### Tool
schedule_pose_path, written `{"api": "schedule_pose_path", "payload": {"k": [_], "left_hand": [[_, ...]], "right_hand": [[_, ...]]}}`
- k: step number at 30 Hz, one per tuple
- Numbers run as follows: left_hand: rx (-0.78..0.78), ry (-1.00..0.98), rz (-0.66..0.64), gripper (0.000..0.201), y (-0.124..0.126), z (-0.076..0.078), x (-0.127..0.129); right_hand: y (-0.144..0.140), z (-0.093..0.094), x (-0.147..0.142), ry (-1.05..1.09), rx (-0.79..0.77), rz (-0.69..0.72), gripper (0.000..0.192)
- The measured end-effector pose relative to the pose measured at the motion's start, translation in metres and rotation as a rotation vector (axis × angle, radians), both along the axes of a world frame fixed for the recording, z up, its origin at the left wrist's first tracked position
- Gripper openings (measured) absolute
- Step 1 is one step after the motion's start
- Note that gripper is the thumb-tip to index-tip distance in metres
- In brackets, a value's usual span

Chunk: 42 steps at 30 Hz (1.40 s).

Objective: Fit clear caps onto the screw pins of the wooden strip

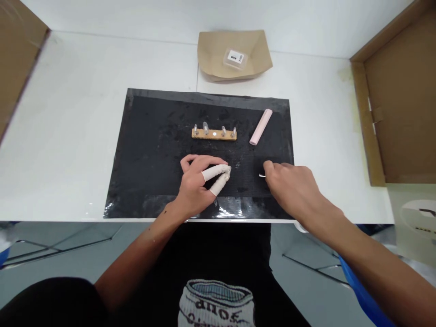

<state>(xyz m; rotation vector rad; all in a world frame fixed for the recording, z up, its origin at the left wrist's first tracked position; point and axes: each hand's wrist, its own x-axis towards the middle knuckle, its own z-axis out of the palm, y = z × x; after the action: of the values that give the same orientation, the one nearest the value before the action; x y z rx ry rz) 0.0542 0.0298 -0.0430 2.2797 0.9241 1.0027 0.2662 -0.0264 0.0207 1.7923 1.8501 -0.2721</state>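
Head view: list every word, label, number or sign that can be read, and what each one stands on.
Nothing reads cleanly.
White label on the small clear packet in the brown paper tray: dark marks, too small to read.
Print on the black shirt: letters seen upside down, roughly "dno" over "dno8", uncertain.
Dark marking on the white thing at the right edge: cut off, unreadable.
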Motion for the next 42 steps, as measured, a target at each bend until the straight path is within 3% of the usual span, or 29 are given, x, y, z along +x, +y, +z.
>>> {"api": "schedule_pose_path", "payload": {"k": [3,7,11,15,17,21,26,31,42], "left_hand": [[0.009,-0.002,-0.014,0.013,0.0,0.0,-0.001],[0.003,-0.006,-0.011,0.014,-0.001,0.0,-0.002],[-0.002,-0.004,-0.012,0.014,-0.001,0.001,-0.002],[0.003,-0.004,-0.021,0.015,-0.001,0.001,-0.003],[0.015,0.01,-0.026,0.015,0.0,0.001,-0.003],[0.018,0.019,-0.051,0.016,0.001,0.0,-0.003],[0.006,0.019,-0.062,0.016,0.003,0.0,-0.003],[-0.012,0.011,-0.064,0.016,0.003,-0.001,-0.003],[-0.006,0.034,-0.056,0.016,0.002,-0.001,-0.003]], "right_hand": [[0.003,-0.002,0.004,0.0,0.017,-0.021,0.019],[-0.005,-0.006,0.015,-0.035,0.222,-0.014,0.017],[-0.039,-0.01,0.008,0.182,0.484,-0.01,0.023],[-0.089,-0.044,-0.015,0.341,0.667,0.164,0.045],[-0.106,-0.069,-0.022,0.319,0.718,0.289,0.04],[-0.116,-0.099,-0.02,0.342,0.675,0.427,0.045],[-0.112,-0.093,-0.014,0.407,0.615,0.405,0.053],[-0.111,-0.088,-0.015,0.475,0.604,0.375,0.049],[-0.115,-0.101,-0.01,0.479,0.754,0.456,0.048]]}}
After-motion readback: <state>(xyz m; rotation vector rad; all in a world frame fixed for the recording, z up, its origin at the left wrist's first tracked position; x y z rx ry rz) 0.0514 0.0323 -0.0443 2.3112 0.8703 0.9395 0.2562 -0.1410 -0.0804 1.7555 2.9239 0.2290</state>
